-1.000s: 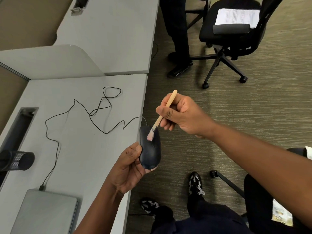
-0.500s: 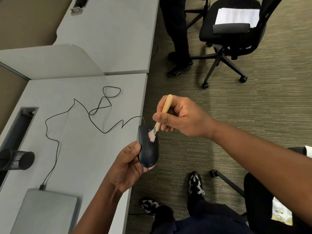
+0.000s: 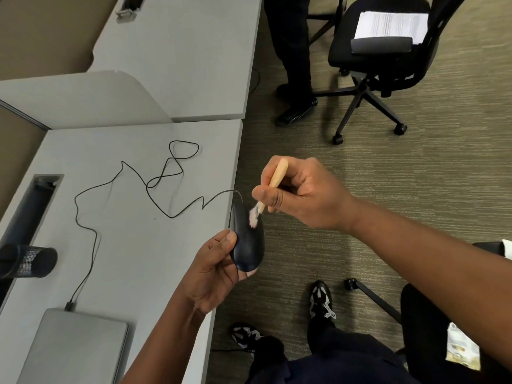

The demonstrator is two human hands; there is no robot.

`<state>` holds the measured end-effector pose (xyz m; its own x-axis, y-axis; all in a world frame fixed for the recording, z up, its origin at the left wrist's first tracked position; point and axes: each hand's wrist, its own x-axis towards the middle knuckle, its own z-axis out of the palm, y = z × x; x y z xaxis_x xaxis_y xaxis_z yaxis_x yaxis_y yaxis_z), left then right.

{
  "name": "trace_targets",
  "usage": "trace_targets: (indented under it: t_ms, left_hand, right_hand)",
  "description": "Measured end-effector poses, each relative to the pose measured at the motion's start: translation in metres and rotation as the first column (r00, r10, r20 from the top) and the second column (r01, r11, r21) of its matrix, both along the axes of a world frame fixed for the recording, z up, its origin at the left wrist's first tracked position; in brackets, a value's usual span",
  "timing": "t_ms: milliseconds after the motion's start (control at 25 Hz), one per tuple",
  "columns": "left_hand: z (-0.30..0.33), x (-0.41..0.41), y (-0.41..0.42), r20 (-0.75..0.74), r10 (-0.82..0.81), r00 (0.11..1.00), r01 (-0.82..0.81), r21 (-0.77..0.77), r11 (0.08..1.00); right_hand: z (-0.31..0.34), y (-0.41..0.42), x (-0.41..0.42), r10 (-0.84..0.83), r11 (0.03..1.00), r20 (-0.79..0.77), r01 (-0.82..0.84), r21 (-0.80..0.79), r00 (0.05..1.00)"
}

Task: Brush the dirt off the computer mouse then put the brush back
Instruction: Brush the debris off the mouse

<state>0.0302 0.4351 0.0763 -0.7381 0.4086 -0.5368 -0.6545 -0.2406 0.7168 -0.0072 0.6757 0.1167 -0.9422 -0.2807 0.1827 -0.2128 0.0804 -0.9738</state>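
While brush (image 3: 273, 187) meets mouse (image 3: 247, 239), paper (image 3: 392, 24) print illegible

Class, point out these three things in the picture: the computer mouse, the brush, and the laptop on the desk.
computer mouse (image 3: 247, 246): head view, middle of its black top shell.
brush (image 3: 277, 175): head view, wooden handle above the fingers.
laptop (image 3: 74, 353): head view, centre of its closed grey lid.

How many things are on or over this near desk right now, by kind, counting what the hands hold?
Mouse, held by left hand: 1
Brush, held by right hand: 1
Cable: 1
Laptop: 1
Mesh cup: 1
Total: 5
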Motion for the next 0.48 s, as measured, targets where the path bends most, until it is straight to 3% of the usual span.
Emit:
trace_targets:
  t_ms: [120,480]
  left_hand:
    - [0.001,0.0,0.002,-0.012,-0.04,0.999,0.04,0.0,0.999]
    - [-0.001,0.003,0.002,-0.027,-0.081,0.996,0.082,0.018,0.996]
  right_hand:
    - [-0.001,-0.004,0.0,0.068,0.996,0.052,-0.071,0.058,0.996]
    - [-0.01,-0.007,-0.009,-0.036,0.992,-0.034,0.039,0.119,0.999]
